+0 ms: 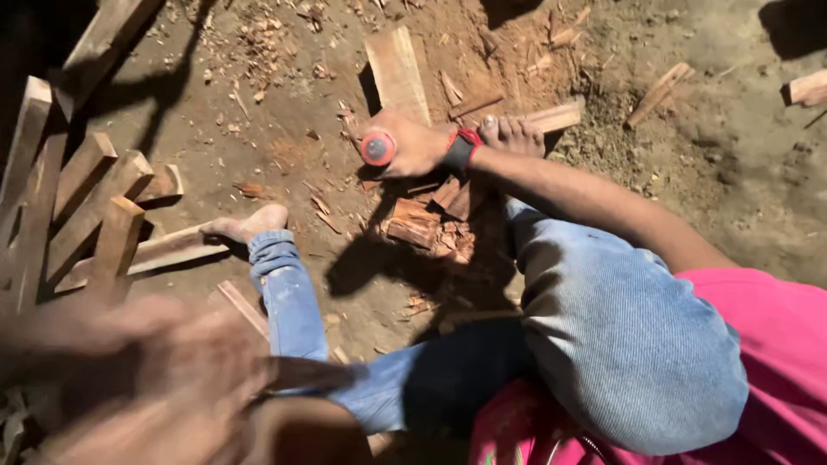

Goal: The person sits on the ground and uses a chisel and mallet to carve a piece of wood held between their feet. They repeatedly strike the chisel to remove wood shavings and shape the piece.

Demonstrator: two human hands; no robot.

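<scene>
Right hand [412,142], frame centre-top, fist closed around a red-capped tool handle [377,148]; left hand [164,370], lower left, blurred, grip unreadable.
Handle likely rigid, light; split wood pieces [426,222] below look stiff, splintery — best gripped mid-length.

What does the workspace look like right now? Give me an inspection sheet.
Surface: bare brown dirt ground, strewn with wood chips and shavings.
Job's things: round red-capped tool handle; pile of split reddish wood pieces under it; pale flat wooden plank behind.
Clutter: scattered wood offcuts; stacked wooden slats at the left.
Grippers: right hand closed on the handle, red-and-black wristband on the wrist; left hand blurred close to the camera, grip unclear.
Cables: nothing seen.
Surroundings: bare feet, blue jeans, pink shirt; strong shadows.
</scene>
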